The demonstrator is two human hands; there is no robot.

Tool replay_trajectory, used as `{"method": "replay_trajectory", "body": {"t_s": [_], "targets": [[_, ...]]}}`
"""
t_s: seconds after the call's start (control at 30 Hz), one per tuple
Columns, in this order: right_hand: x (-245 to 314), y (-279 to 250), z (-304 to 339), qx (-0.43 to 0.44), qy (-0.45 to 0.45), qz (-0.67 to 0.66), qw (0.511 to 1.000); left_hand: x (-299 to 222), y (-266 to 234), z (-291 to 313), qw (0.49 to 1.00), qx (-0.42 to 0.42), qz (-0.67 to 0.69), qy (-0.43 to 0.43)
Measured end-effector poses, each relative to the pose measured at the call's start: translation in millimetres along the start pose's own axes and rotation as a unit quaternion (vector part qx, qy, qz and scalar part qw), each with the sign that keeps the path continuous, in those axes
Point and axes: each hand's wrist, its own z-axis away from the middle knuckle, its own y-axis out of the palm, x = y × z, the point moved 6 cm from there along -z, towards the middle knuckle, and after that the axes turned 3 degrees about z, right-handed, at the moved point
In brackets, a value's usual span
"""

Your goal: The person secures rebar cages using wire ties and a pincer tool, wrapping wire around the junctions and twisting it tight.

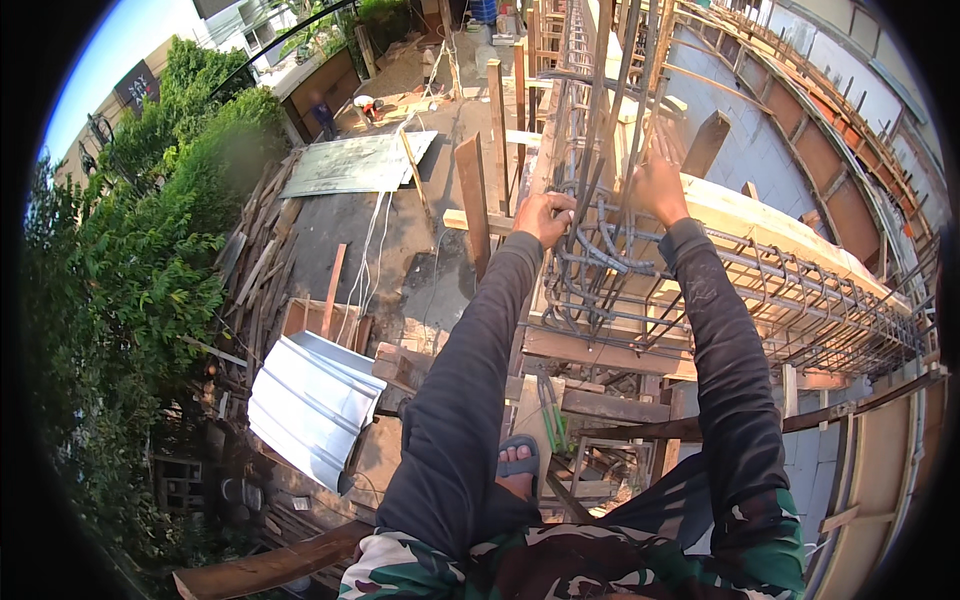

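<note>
Two hands on rebar cage, frame centre: left hand fist-gripping bar; right hand fingers curled round vertical bars. Risk: grip slips, sandalled foot on narrow plank, likely fall to ground w/ corrugated sheet.

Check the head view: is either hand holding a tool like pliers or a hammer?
No: the left hand and the right hand both grip the grey steel rebar cage bare, with no tool visible.

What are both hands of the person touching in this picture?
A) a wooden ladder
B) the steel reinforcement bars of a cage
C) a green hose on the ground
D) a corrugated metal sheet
B: the left hand grips bent bars and the right hand holds upright bars of the steel rebar cage; the corrugated metal sheet lies far below, untouched.
</note>
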Motion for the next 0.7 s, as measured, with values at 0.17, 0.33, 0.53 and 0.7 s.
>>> {"method": "replay_trajectory", "body": {"t_s": [0.17,0.33,0.53,0.7], "targets": [[-11.1,5.1,7.5,-0.012,0.019,-0.026,0.999,-6.5,1.3,1.3,1.000,-0.012,-0.014,-0.001],[1.0,8.8,3.9,-0.016,0.007,-0.043,0.999,-4.6,-4.8,1.5,1.000,-0.013,0.015,-0.022],[-7.9,15.1,3.6,-0.051,-0.029,0.001,0.998,-7.8,2.3,2.2,0.999,-0.020,0.023,-0.012],[-24.4,22.4,1.6,-0.027,-0.008,-0.011,1.000,-10.3,-1.1,1.1,1.000,-0.012,0.025,-0.010]]}}
